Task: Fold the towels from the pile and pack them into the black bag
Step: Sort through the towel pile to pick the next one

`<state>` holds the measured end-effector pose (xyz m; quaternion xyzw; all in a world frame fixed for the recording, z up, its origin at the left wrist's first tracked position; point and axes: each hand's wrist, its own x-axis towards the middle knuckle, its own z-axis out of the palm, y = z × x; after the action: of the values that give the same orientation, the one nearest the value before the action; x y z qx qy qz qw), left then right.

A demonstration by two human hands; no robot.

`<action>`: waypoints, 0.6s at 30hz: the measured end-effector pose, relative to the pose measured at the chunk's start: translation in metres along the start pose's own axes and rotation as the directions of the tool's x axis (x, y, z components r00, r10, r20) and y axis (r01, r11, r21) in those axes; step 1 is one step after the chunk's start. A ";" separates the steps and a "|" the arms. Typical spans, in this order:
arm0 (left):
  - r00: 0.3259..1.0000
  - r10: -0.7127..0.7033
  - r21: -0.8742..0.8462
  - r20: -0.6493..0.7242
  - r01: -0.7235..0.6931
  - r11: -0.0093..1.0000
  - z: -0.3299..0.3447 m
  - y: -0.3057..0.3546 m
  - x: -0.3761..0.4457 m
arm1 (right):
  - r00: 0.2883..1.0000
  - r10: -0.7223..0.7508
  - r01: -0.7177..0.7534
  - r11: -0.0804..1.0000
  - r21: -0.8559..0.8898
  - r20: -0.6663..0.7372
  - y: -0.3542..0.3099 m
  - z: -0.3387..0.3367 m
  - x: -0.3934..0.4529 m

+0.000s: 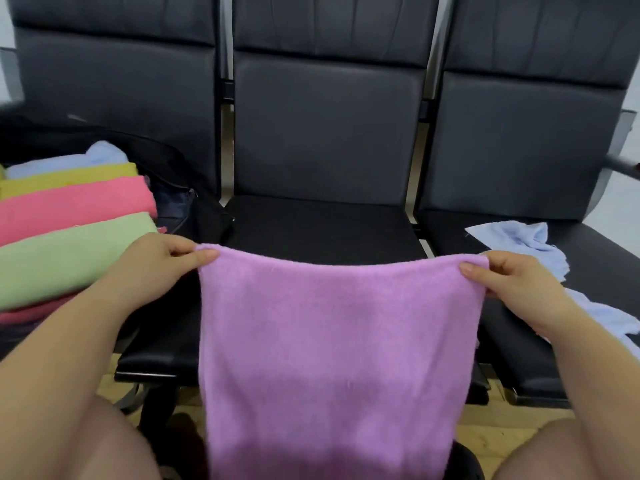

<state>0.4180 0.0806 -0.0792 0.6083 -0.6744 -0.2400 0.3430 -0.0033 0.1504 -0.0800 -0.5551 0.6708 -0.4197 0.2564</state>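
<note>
- Purple towel (332, 341) held up by its two top corners, hanging flat and straight down in front of the middle seat (322, 226) of a row of black chairs.
- Left hand (156, 265) pinching the left corner between thumb and curled fingers; right hand (516, 282) doing the same on the right corner. Both clamped on cloth, nothing loose.
- Top edge sagging a little in the middle, so worth pulling the corners slightly further apart before folding, otherwise the crease goes crooked.
- Best bet from here, probably: bring one corner across to meet the other, match the edges, then lay it on the seat to smooth and fold again.
- Bottom edge running out of view, so can't tell if the lower corners line up. Worth a quick shake first.
- Black bag (180, 202) sitting on the left seat, looks open, though hard to make out against the dark upholstery.
- Folded stack on the bag side: green towel (69, 258) nearest, then pink towel (76, 206), yellow towel (69, 178) and a pale blue one (93, 155) at the back. Whether they sit inside the bag or just on it, unclear.
- Crumpled light blue towel (519, 244) lying on the right seat, not yet folded.
- Aim for the same width as the folded ones so it packs snugly.
</note>
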 end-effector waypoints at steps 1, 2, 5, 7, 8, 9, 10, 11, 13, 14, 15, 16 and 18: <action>1.000 0.002 0.055 0.002 -0.002 0.998 0.004 0.000 0.006 | 0.999 -0.022 0.019 0.994 -0.104 -0.034 0.004 0.001 0.007; 0.999 -0.020 0.087 0.027 0.018 0.996 0.008 0.000 0.012 | 0.998 -0.029 0.019 0.985 -0.172 -0.056 0.006 0.003 0.013; 0.984 -0.127 0.102 0.122 0.115 0.988 0.019 -0.006 0.030 | 0.992 0.008 -0.040 0.967 -0.250 -0.128 0.005 0.007 0.029; 0.964 -0.207 0.032 0.169 0.204 0.978 0.025 -0.006 0.038 | 0.989 0.063 -0.092 0.970 -0.227 -0.131 0.009 0.014 0.040; 0.951 -0.245 -0.030 0.190 0.255 0.966 0.029 -0.005 0.042 | 0.987 0.095 -0.118 0.974 -0.191 -0.128 0.012 0.019 0.046; 0.939 -0.274 -0.102 0.209 0.300 0.949 0.033 -0.005 0.045 | 0.983 0.124 -0.143 0.979 -0.146 -0.132 0.015 0.024 0.051; 0.933 -0.290 -0.177 0.211 0.328 0.928 0.038 -0.006 0.050 | 0.979 0.132 -0.148 0.984 -0.103 -0.153 0.020 0.029 0.058; 0.938 -0.295 -0.259 0.182 0.335 0.906 0.043 -0.007 0.055 | 0.977 0.114 -0.135 0.985 -0.105 -0.178 0.024 0.033 0.064; 0.962 -0.272 -0.356 0.031 0.265 0.896 0.057 -0.009 0.066 | 0.976 0.052 -0.100 0.969 -0.227 -0.209 0.025 0.041 0.074; 0.973 -0.230 -0.297 -0.035 0.210 0.931 0.065 -0.010 0.070 | 0.982 0.022 -0.077 0.954 -0.288 -0.189 0.024 0.047 0.076; 0.983 -0.177 -0.179 -0.038 0.167 0.970 0.073 -0.008 0.073 | 0.994 0.011 -0.045 0.950 -0.309 -0.110 0.023 0.054 0.077; 0.989 -0.141 -0.033 0.034 0.142 0.989 0.081 -0.005 0.071 | 1.000 0.016 -0.014 0.956 -0.291 0.005 0.024 0.061 0.078; 0.937 -0.179 0.210 0.299 0.119 0.971 0.100 -0.002 0.067 | 0.974 0.089 -0.041 0.973 -0.227 0.209 0.024 0.077 0.075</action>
<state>0.3420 0.0048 -0.1346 0.6412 -0.6920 -0.2948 0.1522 0.0273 0.0582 -0.1306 -0.6003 0.6991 -0.2706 0.2786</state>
